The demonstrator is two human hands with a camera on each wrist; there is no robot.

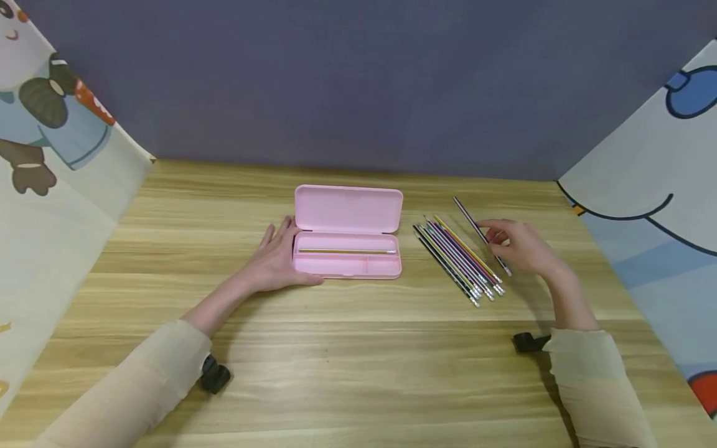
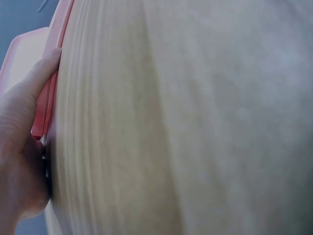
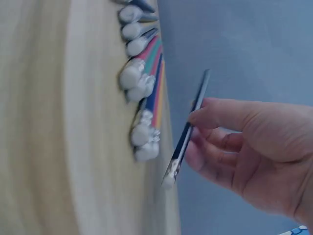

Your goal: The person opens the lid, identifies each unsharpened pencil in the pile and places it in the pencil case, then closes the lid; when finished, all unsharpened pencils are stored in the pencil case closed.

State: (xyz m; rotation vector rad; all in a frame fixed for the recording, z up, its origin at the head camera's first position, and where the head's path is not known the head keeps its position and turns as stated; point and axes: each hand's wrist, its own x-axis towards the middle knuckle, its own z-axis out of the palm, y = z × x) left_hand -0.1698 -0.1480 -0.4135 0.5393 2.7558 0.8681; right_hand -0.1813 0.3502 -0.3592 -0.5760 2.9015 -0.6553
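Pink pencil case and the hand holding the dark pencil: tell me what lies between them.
In the head view, between the pink pencil case and the right hand gripping the dark pencil lies a row of loose pencils on the wooden table.

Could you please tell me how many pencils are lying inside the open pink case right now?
1. A single pencil lies lengthwise in the long compartment of the case, beside the left hand. The small front compartments look empty.
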